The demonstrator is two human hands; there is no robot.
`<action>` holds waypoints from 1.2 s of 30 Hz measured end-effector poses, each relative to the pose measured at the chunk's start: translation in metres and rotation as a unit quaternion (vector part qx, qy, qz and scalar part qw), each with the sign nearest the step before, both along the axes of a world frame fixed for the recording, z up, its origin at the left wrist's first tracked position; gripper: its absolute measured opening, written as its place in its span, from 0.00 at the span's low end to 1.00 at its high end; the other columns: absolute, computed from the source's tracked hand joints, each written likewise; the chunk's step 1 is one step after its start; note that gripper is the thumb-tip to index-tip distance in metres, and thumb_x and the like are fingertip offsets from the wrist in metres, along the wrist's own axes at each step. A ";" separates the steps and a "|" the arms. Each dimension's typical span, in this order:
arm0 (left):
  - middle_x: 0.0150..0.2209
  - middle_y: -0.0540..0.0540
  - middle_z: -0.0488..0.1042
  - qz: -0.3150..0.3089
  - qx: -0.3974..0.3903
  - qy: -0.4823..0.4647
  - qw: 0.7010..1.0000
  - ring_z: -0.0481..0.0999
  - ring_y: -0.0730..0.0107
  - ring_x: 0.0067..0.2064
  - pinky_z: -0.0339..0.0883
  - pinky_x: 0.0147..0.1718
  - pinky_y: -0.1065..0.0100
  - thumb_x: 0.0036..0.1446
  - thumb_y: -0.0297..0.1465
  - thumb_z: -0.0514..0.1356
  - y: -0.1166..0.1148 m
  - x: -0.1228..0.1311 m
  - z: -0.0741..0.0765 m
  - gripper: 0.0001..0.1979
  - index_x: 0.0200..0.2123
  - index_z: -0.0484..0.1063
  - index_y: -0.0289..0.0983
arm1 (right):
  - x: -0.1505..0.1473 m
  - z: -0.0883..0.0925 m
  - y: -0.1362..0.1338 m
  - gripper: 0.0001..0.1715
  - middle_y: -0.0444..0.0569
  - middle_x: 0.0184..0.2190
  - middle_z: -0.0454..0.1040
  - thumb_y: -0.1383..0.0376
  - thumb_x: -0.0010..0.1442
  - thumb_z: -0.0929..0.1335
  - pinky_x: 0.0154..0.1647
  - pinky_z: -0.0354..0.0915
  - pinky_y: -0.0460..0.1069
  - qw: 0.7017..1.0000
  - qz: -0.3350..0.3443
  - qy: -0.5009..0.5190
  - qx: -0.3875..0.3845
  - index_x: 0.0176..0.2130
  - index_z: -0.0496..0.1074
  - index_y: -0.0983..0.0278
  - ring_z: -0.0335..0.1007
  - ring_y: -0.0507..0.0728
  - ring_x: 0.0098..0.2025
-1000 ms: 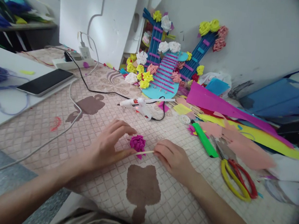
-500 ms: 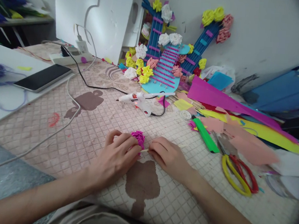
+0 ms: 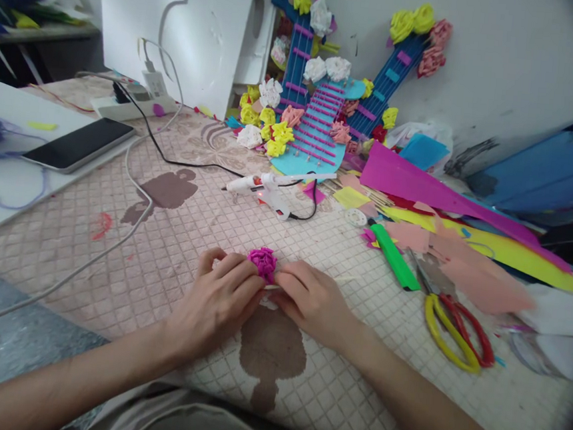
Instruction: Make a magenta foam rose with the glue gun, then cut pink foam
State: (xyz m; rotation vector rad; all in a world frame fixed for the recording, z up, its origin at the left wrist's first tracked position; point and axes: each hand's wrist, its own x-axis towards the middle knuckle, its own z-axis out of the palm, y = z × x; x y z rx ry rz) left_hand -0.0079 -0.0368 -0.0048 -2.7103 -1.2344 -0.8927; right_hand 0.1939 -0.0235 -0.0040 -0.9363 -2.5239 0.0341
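Note:
A magenta crumpled-paper flower point(image 3: 262, 264) is between my hands, above the tiled-pattern tablecloth. My left hand point(image 3: 227, 289) has its fingers curled against the flower's near left side. A thin pale stick point(image 3: 271, 287) runs just below the flower, and what looks like its other end shows faintly beyond my right hand point(image 3: 312, 299). That hand pinches the stick close to the flower, its fingertips almost meeting those of the left. Fingers hide where the stick and flower meet.
Ahead lies a white glue gun point(image 3: 263, 189) with a black cord. To the right are a green cutter point(image 3: 394, 256), red-and-yellow scissors point(image 3: 457, 330) and coloured paper sheets point(image 3: 419, 190). A phone point(image 3: 79, 143) and white cable point(image 3: 97, 258) are left. Flower-decorated blue models point(image 3: 319, 121) stand at the back.
My right hand has slid left along the stick, closing the gap to my left hand. The flower has shifted slightly left and shows more fully.

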 end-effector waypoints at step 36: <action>0.40 0.47 0.76 -0.009 0.023 0.018 1.000 0.71 0.60 0.44 0.55 0.45 0.52 0.61 0.24 0.55 -0.011 -0.010 -0.002 0.09 0.44 0.69 0.39 | -0.009 -0.003 -0.002 0.10 0.51 0.35 0.72 0.68 0.65 0.62 0.35 0.66 0.50 0.999 0.029 0.019 0.012 0.37 0.71 0.65 0.66 0.55 0.37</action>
